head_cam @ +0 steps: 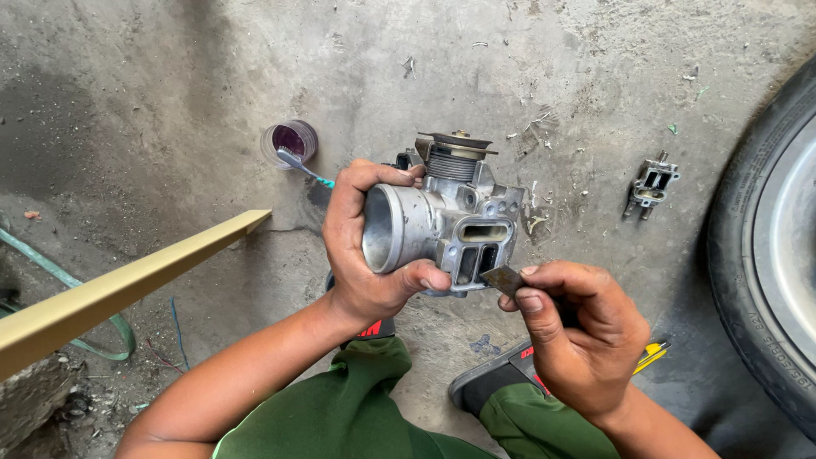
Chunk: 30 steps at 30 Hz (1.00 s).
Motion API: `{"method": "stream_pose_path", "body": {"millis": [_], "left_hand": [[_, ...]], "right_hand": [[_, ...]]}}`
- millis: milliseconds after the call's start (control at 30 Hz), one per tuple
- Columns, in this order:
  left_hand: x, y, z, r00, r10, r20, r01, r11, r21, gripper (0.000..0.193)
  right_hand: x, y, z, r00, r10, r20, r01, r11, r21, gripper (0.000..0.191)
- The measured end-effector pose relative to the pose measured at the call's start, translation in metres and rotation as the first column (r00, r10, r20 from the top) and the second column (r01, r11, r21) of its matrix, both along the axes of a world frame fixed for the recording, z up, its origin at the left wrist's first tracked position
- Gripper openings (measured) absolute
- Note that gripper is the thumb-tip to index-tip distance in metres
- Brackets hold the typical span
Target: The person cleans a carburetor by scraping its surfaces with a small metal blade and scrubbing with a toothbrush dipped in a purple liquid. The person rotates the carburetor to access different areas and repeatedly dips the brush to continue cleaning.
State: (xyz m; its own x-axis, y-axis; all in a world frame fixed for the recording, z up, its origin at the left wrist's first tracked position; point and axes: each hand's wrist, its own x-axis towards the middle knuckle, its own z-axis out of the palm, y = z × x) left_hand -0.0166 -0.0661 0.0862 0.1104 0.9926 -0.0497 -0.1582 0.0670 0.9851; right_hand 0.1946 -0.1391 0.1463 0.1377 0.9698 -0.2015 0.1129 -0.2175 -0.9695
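Observation:
My left hand (367, 246) grips a silver metal throttle body (442, 217) around its round bore, holding it above the concrete floor. My right hand (578, 327) pinches a small dark flat piece (503, 278), perhaps a scrap of abrasive paper or a blade, against the rectangular flange on the body's lower right side. A black pulley wheel tops the part.
A small metal valve part (650, 187) lies on the floor at right. A clear cup of purple liquid (291, 141) with a toothbrush (302, 167) stands behind. A tyre (769, 255) fills the right edge. A gold-painted bar (127, 285) juts in from the left. A green hose (51, 272) lies at the left.

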Motion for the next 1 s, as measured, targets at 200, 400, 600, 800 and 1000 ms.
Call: {"method": "stream_pose_path", "body": {"millis": [200, 400, 600, 800, 1000], "left_hand": [[0.001, 0.002, 0.004, 1.0, -0.002, 0.021, 0.003, 0.999, -0.032, 0.091], [0.0, 0.001, 0.004, 1.0, 0.001, -0.022, -0.001, 1.0, -0.031, 0.09], [0.001, -0.001, 0.001, 0.999, -0.034, -0.015, 0.035, 0.999, 0.017, 0.09], [0.001, -0.001, 0.0, 0.999, -0.024, -0.042, 0.026, 0.999, 0.037, 0.09], [0.001, 0.0, 0.001, 1.0, -0.017, -0.022, 0.017, 1.0, 0.014, 0.09]], "right_hand": [[0.004, -0.002, 0.0, 0.999, 0.025, -0.043, -0.026, 1.0, -0.018, 0.016], [0.014, 0.008, 0.003, 1.0, -0.029, 0.011, 0.029, 0.998, 0.053, 0.013], [0.017, 0.017, 0.014, 0.961, 0.008, 0.277, -0.021, 0.999, 0.044, 0.015], [0.017, 0.022, 0.021, 0.948, 0.073, 0.31, -0.092, 0.995, 0.047, 0.016], [0.019, 0.024, 0.022, 0.95, 0.12, 0.289, -0.152, 0.984, 0.092, 0.016]]}}
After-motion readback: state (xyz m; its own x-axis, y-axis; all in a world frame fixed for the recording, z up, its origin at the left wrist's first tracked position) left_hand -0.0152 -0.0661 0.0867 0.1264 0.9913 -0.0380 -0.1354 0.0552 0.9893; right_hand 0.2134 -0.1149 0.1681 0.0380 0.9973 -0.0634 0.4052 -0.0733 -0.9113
